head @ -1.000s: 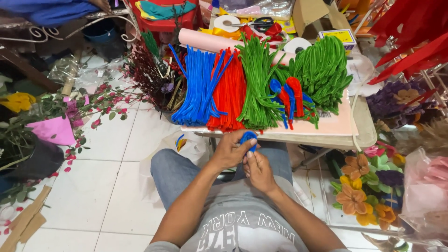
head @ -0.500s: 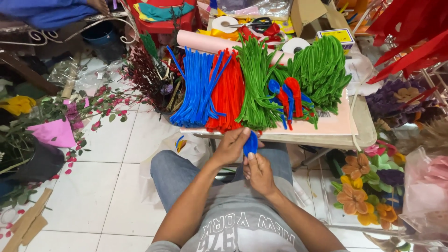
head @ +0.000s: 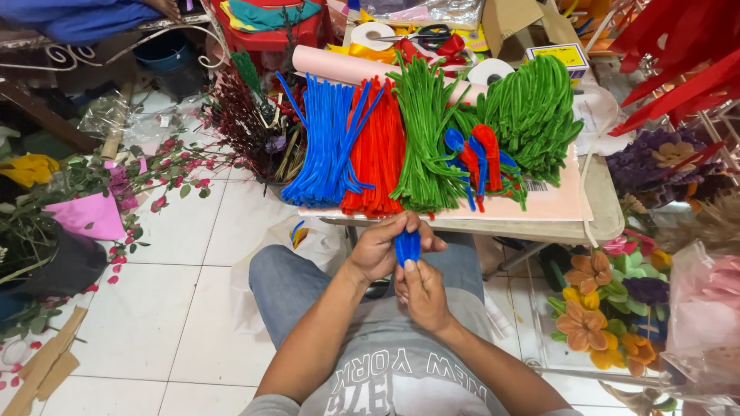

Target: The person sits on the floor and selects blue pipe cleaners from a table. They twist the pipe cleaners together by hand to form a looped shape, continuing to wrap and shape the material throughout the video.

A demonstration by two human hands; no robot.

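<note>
Both my hands meet over my lap, just in front of the small table [head: 609, 216]. My left hand [head: 381, 248] pinches the top of a folded blue pipe cleaner [head: 408, 246]. My right hand [head: 422, 294] grips the same blue piece from below. On the table lie bundles of blue pipe cleaners [head: 327, 142], red pipe cleaners [head: 378, 154] and green pipe cleaners [head: 428, 139], plus a curled green heap [head: 532, 112]. A few bent red and blue pieces [head: 478, 158] rest between the green piles.
A pink paper roll [head: 339, 65], tape rolls [head: 371, 35] and scissors [head: 424, 33] sit at the table's back. Artificial flowers [head: 593, 300] stand at the right, dried branches [head: 247, 123] and pink-flowered stems [head: 154, 166] at the left on the white tile floor [head: 177, 308].
The blue piece has turned from a low bunch under my left hand to standing upright between both hands. My hands shifted slightly to the right.
</note>
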